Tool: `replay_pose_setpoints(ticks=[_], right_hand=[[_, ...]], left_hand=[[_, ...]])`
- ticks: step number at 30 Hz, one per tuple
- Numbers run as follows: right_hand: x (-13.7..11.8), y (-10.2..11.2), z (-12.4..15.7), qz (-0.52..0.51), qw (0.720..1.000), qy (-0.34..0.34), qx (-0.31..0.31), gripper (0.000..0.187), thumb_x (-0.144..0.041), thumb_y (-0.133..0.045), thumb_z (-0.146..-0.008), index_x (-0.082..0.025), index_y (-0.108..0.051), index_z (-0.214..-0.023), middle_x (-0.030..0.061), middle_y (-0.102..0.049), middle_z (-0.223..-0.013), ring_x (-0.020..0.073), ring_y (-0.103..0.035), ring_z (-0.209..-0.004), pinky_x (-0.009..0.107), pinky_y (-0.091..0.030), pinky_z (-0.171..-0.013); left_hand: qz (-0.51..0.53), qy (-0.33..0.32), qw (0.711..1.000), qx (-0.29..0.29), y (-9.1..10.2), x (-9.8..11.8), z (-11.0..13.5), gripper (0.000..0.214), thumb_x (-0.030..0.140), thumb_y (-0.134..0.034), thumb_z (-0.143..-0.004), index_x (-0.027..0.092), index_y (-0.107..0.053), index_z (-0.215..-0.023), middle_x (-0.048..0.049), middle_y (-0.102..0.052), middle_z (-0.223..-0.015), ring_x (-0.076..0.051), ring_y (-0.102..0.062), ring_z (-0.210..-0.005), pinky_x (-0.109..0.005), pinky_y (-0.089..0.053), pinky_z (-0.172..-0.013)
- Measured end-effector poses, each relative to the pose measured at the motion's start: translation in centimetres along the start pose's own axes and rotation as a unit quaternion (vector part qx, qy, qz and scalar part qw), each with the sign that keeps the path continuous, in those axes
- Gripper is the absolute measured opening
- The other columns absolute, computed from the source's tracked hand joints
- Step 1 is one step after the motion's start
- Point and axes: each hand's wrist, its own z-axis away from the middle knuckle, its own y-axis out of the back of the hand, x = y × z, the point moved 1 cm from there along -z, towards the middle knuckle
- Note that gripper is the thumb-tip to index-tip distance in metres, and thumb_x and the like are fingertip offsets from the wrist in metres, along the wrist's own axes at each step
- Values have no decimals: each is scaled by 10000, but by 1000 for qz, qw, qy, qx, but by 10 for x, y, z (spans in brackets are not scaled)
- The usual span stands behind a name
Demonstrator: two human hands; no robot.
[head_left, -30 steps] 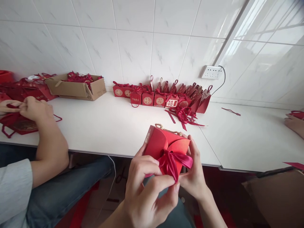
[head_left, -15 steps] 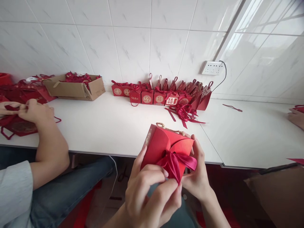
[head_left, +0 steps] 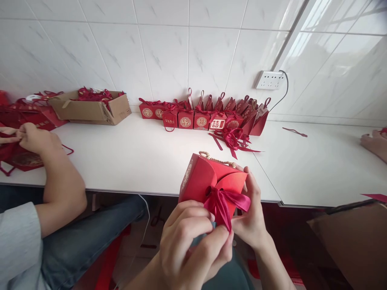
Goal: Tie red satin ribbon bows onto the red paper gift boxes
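Note:
A red gift box [head_left: 196, 177] with curved overlapping flaps and a twisted cord handle [head_left: 216, 158] is held up in front of the table edge, tilted toward me. A magenta satin ribbon [head_left: 222, 201] passes through holes in its flaps and hangs over the front. My left hand [head_left: 193, 237] pinches the ribbon's hanging end between thumb and finger, its other fingers curled near the box's lower left. Around the box's right side, my right hand [head_left: 250, 209] is closed, supporting it; some of its fingers are hidden behind the box.
Red gift boxes [head_left: 201, 120] line the wall, with loose ribbons [head_left: 232, 139] before them. A cardboard carton [head_left: 90, 114] stands left. A co-worker's hands [head_left: 36, 139] work on a red bag at far left; another hand [head_left: 373, 144] shows at right. A power strip [head_left: 270, 80] hangs on the wall.
My left hand's fingers have shifted slightly off the box's left side, while the pinch on the ribbon stays. The view has tilted a little; the box remains in my right hand.

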Motion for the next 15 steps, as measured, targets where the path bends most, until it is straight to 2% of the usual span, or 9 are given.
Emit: replay_pose_setpoints(ticks=[4,15], right_hand=[[-1,1,-1,9,1000,7,1,1008,-299,-775,-688,-342,-125,-1458,133,-310,-1455,339,-389,-1297,509,-502,-914],[-1,3,-2,-3,1000,20,-8,1015,-226,-773,-688,-330,-124,-1461,113,-289,-1466,302,-362,-1321,466,-491,-952]], left_hand=[[6,3,1000,0,-1,1,0,76,80,-636,-749,143,-603,-777,-7,-546,-679,-124,-636,-675,-289,-597,-672],[18,8,1000,-3,0,0,-1,102,67,-631,-748,139,-600,-813,-11,-527,-710,-116,-613,-674,-283,-595,-643]])
